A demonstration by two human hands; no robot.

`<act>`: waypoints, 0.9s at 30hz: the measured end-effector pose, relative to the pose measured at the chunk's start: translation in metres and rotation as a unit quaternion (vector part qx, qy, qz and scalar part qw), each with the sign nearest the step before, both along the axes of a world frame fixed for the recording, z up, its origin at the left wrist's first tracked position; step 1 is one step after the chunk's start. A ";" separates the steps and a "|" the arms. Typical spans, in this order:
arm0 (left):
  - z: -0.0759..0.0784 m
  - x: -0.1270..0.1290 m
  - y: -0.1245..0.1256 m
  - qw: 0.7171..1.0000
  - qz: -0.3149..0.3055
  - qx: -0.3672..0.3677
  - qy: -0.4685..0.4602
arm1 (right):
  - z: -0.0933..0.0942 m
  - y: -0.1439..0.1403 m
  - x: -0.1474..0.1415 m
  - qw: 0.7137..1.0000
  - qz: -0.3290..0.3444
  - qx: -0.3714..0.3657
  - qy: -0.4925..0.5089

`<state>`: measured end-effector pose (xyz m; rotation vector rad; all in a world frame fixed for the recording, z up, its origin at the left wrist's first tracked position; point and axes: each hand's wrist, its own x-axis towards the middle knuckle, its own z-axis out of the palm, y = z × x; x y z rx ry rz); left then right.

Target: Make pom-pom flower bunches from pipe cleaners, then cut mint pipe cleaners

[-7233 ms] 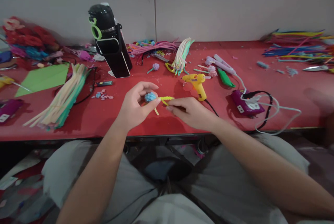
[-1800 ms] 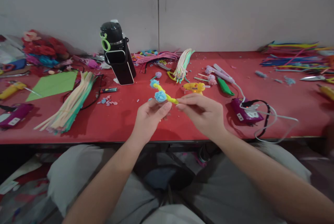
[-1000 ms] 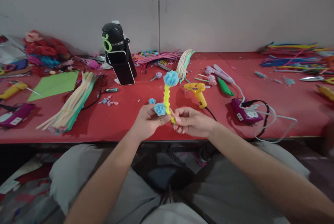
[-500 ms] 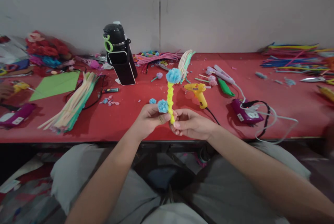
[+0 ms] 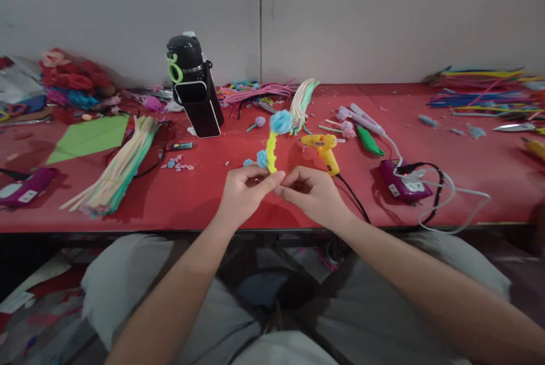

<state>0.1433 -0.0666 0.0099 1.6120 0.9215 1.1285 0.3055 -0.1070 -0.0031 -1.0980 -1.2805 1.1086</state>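
- Head view: the left hand (image 5: 244, 192) pinches the yellow stem (image 5: 271, 152) at its lower end, between thumb and forefinger, above the red table (image 5: 187, 203).
- This low grip probably serves to leave the blue flower head (image 5: 281, 122) free on top, not crushed; the stem is nearly upright.
- A second blue tuft (image 5: 261, 159) is beside the stem, just over the left fingers.
- The right hand (image 5: 313, 192) has its fingertips drawn together, close to the left thumb; whether they pinch the stem's end, I cannot tell.
- The yellow glue gun (image 5: 323, 150) has its handle turned toward the person, perhaps for easy reach.
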 end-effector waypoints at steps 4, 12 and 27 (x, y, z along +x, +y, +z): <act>0.005 -0.001 -0.002 0.999 0.006 0.014 0.034 | 0.002 -0.001 0.002 0.999 0.022 -0.009 -0.028; 0.004 -0.003 -0.001 0.998 0.008 0.035 0.054 | 0.000 -0.004 0.003 0.987 0.012 0.064 -0.145; -0.002 -0.006 0.000 0.995 -0.026 -0.009 0.096 | -0.004 -0.003 -0.001 0.996 0.027 0.006 -0.085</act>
